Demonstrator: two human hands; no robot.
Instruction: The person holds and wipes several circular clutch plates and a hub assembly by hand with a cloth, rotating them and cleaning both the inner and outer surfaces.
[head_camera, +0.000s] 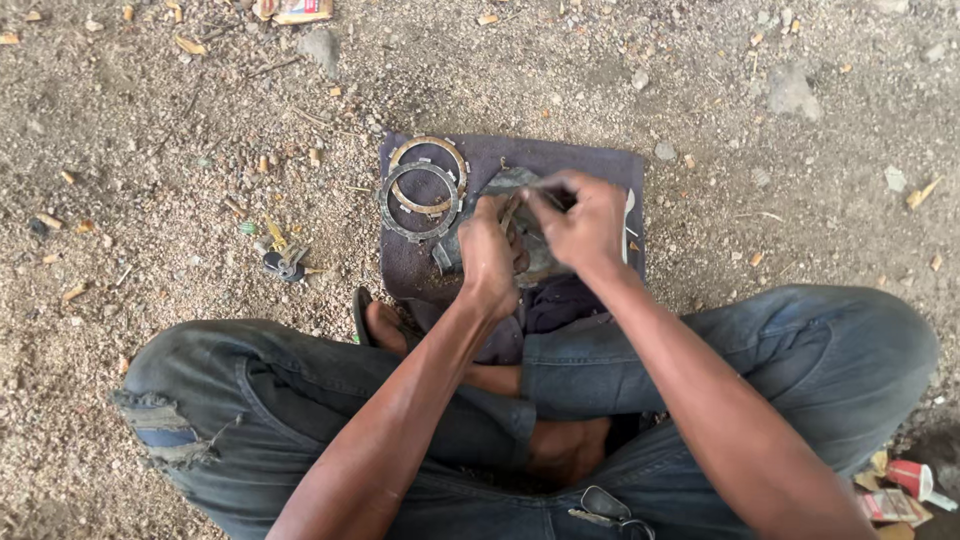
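A grey metal housing (515, 215) rests on the dark cloth (600, 170) before your crossed legs. Your left hand (488, 255) clasps its near edge, fingers curled closed; your right hand (580, 222) pinches a thin tool (545, 184) over it. Two toothed rings (425, 185) lie stacked just left.

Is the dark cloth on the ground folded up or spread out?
Spread out. The cloth lies flat, with rings resting on it.

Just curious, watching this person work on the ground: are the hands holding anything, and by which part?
Both hands grip a grey metal part over the dark cloth: left hand on its near side, right hand at its top edge. The exact grip is hidden.
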